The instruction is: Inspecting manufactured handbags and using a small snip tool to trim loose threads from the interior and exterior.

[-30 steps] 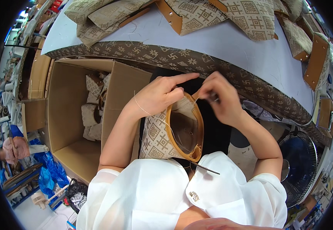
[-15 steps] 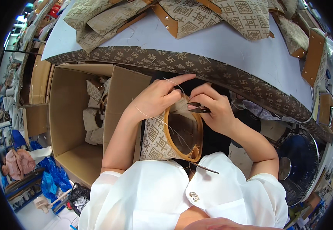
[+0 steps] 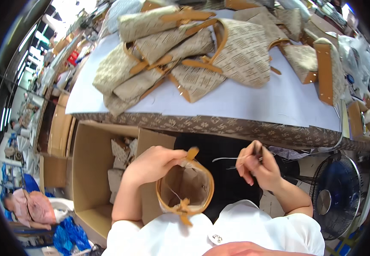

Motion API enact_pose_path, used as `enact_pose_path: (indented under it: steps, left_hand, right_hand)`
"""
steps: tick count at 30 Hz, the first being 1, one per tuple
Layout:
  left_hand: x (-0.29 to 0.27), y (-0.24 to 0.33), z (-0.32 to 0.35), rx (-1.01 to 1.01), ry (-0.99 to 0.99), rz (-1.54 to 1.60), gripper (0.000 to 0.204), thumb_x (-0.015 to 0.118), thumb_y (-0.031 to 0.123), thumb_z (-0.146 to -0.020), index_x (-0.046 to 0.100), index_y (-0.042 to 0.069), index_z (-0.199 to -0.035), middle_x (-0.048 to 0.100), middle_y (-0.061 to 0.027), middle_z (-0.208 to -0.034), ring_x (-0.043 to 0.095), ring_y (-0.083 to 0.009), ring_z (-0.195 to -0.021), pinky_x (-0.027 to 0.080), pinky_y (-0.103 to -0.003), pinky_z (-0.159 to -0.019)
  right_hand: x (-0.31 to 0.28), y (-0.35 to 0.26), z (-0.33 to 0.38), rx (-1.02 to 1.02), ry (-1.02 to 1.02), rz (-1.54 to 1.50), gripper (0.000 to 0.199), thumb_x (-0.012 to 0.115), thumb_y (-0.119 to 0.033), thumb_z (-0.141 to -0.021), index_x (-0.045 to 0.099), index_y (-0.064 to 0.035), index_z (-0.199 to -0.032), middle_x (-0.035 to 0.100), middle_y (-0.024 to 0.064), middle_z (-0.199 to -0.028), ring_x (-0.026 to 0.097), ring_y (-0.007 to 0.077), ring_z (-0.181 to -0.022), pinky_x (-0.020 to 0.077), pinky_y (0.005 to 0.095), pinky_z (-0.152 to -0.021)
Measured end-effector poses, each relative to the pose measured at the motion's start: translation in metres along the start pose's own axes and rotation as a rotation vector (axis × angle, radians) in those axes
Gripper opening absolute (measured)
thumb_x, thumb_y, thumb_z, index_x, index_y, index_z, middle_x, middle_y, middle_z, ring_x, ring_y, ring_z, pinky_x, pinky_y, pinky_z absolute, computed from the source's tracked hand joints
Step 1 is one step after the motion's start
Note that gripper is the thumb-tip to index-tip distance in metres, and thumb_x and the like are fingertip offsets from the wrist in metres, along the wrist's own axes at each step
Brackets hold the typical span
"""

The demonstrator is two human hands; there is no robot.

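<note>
My left hand (image 3: 153,166) pinches the rim of a small patterned fabric bag (image 3: 190,181), edged in tan leather, beside a tan tab. The bag's mouth faces up toward me, showing a beige lining with a loose thread inside. Another tan tab piece sits on the near rim. Apart from the bag, to its right, my right hand (image 3: 259,166) is closed around dark thread snips (image 3: 258,150), blurred and mostly covered by the fingers. A pale thread (image 3: 224,159) sticks out leftward from that hand.
Beyond my hands, a white-topped table (image 3: 296,102) carries a heap of similar bags (image 3: 244,51). At left stands an open cardboard box (image 3: 92,166) with more bags inside. A black fan (image 3: 336,196) is on the right. Farther left, a person in pink (image 3: 36,207) is seen.
My right hand has left the bag's rim and moved right with the snips. The bag has been turned and lowered in my left hand. The view has tilted up, showing more table.
</note>
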State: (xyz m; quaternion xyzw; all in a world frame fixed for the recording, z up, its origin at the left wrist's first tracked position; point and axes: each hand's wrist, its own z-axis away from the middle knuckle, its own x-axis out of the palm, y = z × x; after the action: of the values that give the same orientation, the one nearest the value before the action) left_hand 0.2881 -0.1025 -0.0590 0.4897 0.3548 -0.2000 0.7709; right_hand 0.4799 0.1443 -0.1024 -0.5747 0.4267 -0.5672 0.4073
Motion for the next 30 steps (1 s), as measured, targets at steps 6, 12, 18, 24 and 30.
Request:
enact_pose_path:
  steps: [6, 12, 18, 24, 30]
  left_hand:
    - [-0.078, 0.056, -0.02, 0.482, 0.869, 0.707, 0.037, 0.057, 0.027, -0.096, 0.063, 0.0, -0.12, 0.064, -0.015, -0.125, 0.068, -0.0329, -0.099, 0.055, -0.036, -0.088]
    - [-0.21, 0.041, -0.125, 0.59, 1.277, 0.564, 0.042, 0.062, 0.038, -0.092, 0.07, 0.0, -0.109, 0.071, -0.0136, -0.109, 0.069, -0.0278, -0.093, 0.053, -0.038, -0.085]
    - [-0.225, -0.001, -0.221, -0.219, 0.821, -0.603, 0.044, 0.065, 0.051, -0.088, 0.075, 0.013, -0.108, 0.074, -0.0135, -0.101, 0.07, -0.0311, -0.099, 0.051, -0.044, -0.09]
    - [-0.212, 0.015, -0.197, -0.224, 0.721, -0.552, 0.055, 0.054, 0.063, -0.092, 0.076, 0.012, -0.096, 0.073, -0.0179, -0.1, 0.068, -0.0351, -0.103, 0.05, -0.047, -0.091]
    - [-0.155, 0.066, -0.115, 0.102, 1.302, -0.618, 0.036, 0.06, 0.043, -0.095, 0.077, 0.011, -0.091, 0.071, -0.0147, -0.074, 0.07, -0.0337, -0.072, 0.055, -0.046, -0.074]
  right_hand:
    - [-0.06, -0.059, -0.005, -0.713, 0.662, 0.298, 0.023, 0.05, -0.02, -0.106, 0.045, -0.0074, -0.087, 0.062, 0.0139, -0.086, 0.047, 0.0094, -0.046, 0.0372, 0.0207, -0.043]
    - [-0.219, -0.1, -0.019, -1.029, 1.582, 0.652, 0.032, 0.07, -0.032, -0.096, 0.062, -0.0018, -0.094, 0.063, 0.0116, -0.091, 0.059, 0.0156, -0.074, 0.0476, 0.0307, -0.069]
    - [-0.378, -0.109, 0.022, -0.124, 1.789, 1.006, 0.069, 0.071, -0.059, -0.087, 0.066, 0.0088, -0.073, 0.065, 0.011, -0.069, 0.057, 0.0229, -0.07, 0.0485, 0.0387, -0.073]
    - [-0.489, -0.114, 0.053, -0.361, 1.196, 0.489, 0.018, 0.079, -0.028, -0.088, 0.072, -0.0126, -0.081, 0.066, -0.0019, -0.087, 0.059, 0.0093, -0.085, 0.0453, 0.0254, -0.079]
    - [-0.341, -0.154, 0.063, -0.763, 1.14, 0.333, 0.026, 0.07, -0.02, -0.094, 0.071, -0.0014, -0.112, 0.067, 0.0045, -0.114, 0.06, 0.0156, -0.106, 0.0479, 0.0327, -0.094]
